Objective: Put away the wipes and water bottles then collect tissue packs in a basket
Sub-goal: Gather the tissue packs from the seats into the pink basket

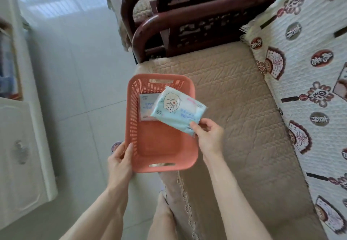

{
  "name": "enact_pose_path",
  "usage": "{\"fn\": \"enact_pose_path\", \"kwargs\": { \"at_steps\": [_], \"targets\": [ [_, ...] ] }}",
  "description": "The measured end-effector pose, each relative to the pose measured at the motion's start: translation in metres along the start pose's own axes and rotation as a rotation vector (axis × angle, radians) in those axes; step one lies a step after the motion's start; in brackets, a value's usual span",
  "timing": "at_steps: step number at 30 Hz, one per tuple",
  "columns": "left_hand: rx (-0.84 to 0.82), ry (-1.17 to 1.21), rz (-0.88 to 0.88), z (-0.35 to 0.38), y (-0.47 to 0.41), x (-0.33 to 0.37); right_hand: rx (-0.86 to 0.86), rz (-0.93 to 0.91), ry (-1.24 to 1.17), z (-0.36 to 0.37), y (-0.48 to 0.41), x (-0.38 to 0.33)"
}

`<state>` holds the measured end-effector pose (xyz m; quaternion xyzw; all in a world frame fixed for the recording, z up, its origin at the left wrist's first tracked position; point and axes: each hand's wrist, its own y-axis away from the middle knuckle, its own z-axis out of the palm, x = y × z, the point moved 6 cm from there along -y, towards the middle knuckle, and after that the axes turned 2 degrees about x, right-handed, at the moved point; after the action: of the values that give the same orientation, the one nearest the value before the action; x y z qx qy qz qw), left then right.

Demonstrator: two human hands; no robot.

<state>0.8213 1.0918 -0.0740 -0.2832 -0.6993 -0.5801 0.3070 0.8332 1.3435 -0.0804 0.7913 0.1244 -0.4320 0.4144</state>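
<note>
At frame center, my right hand (pixel 207 136) is pinching the lower corner of a pale blue tissue pack (pixel 178 111), its long axis tilting up-left over the pink basket (pixel 142 151). My left hand (pixel 120 161) is gripping the basket's lower-left rim. Another tissue pack (pixel 147 106) is lying inside, directly beneath.

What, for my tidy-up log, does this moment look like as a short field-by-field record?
container: salmon-pink slotted plastic basket, held over the front edge of the beige quilted sofa cushion
left hand: grips the basket's near left rim
right hand: pinches a light-blue tissue pack with a cartoon print above the basket
contents: one flat tissue pack at the far end
progress: held pack not yet dropped in
</note>
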Motion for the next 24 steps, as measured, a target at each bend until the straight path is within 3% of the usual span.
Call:
{"fn": "enact_pose_path", "kwargs": {
  "at_steps": [5, 11, 16, 20, 21, 24],
  "targets": [
    [0.018, 0.043, 0.009, -0.038, -0.04, 0.029, -0.035, -0.075, 0.402, 0.115, -0.005, -0.023],
    [-0.002, 0.116, 0.019, -0.082, -0.089, 0.064, 0.04, 0.058, 0.507, 0.22, -0.033, -0.04],
    [0.019, 0.073, -0.008, -0.125, -0.139, 0.078, 0.035, 0.067, 0.386, 0.293, -0.04, -0.057],
    [0.052, 0.091, -0.02, -0.143, -0.175, 0.099, 0.183, -0.012, 0.216, 0.338, -0.004, -0.074],
    [0.056, 0.103, -0.024, -0.144, -0.183, 0.105, 0.184, 0.027, 0.15, 0.351, 0.002, -0.074],
    [0.067, 0.143, -0.019, -0.148, -0.205, 0.122, 0.021, 0.421, -0.188, 0.404, -0.001, -0.068]
  ]
}}
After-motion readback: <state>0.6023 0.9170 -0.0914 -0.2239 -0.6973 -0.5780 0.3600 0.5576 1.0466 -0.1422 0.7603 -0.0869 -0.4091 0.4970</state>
